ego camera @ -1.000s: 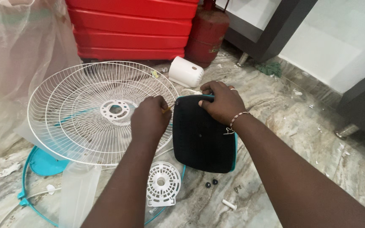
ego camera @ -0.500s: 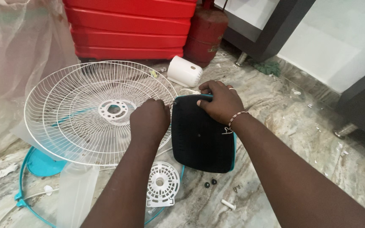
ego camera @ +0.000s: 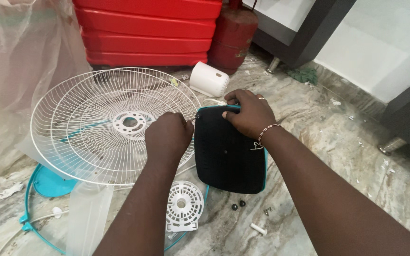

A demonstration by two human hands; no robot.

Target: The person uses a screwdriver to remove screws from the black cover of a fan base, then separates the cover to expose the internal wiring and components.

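**Hands on black fan base, frame centre**

Black base panel w/ teal rim (ego camera: 227, 159) flat on marble floor (ego camera: 338, 156), centre-right. Right hand (ego camera: 249, 113) curled over its top edge, gripping. Left hand (ego camera: 168, 135) fisted at panel's upper-left corner, just beside white wire grille (ego camera: 86, 125); what it pinches: can't tell. White vented disc (ego camera: 183, 213) lower centre. White motor cover (ego camera: 209, 79) near red cylinder (ego camera: 233, 35), top centre.

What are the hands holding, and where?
The right hand grips the black base by its top edge. The left hand is fisted at its top-left corner; what it holds is hidden.
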